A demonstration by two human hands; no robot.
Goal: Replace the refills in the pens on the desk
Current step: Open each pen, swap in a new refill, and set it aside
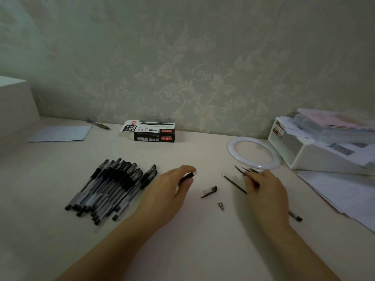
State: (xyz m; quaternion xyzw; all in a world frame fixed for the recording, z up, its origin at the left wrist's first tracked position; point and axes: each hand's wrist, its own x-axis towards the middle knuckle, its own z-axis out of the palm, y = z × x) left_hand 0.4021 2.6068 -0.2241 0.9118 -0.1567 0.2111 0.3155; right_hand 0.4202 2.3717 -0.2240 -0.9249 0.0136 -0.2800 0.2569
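Mid-swap: left hand (172, 185) pinches the emptied pen barrel (187, 176); right hand (263, 189) pinches loose refills (246, 170) at two o'clock on the counter (203, 240). Next, probably, thread one into the barrel.

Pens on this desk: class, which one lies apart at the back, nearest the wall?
The lone pen at the back left, beside the blue paper. The others lie bunched in the pile near the left hand.

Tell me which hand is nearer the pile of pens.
Left. The left hand lies just right of the pile of pens; the right hand is farther right, beyond the loose cap.
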